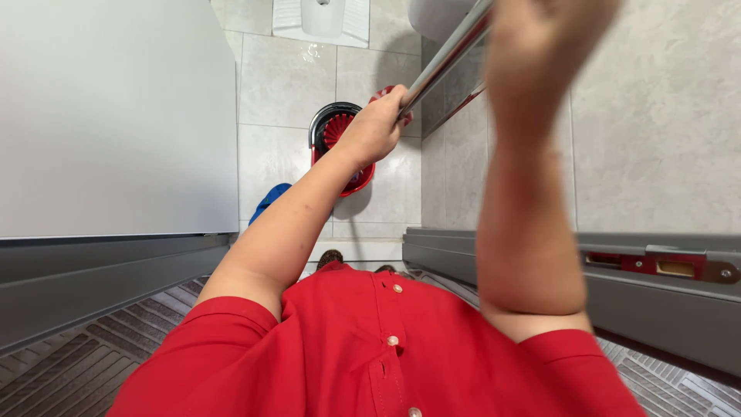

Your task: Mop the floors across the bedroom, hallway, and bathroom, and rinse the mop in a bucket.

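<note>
A shiny metal pole (pixel 446 59), seemingly a mop handle, runs from the upper right down toward a red bucket with a black rim (pixel 330 128) on the tiled floor. My left hand (pixel 376 126) is closed around the pole low down, right above the bucket. My right hand (pixel 546 35) is raised close to the camera and blurred, wrapped around the pole's upper end. The lower end of the pole is hidden behind my left hand. I wear a red buttoned shirt (pixel 363 355).
A white squat toilet (pixel 321 20) lies in the floor beyond the bucket. A blue object (pixel 270 199) sits on the tiles left of my arm. A grey door (pixel 116 116) stands left, a tiled wall (pixel 656 116) right, and a grey frame with a latch (pixel 664 266) below it.
</note>
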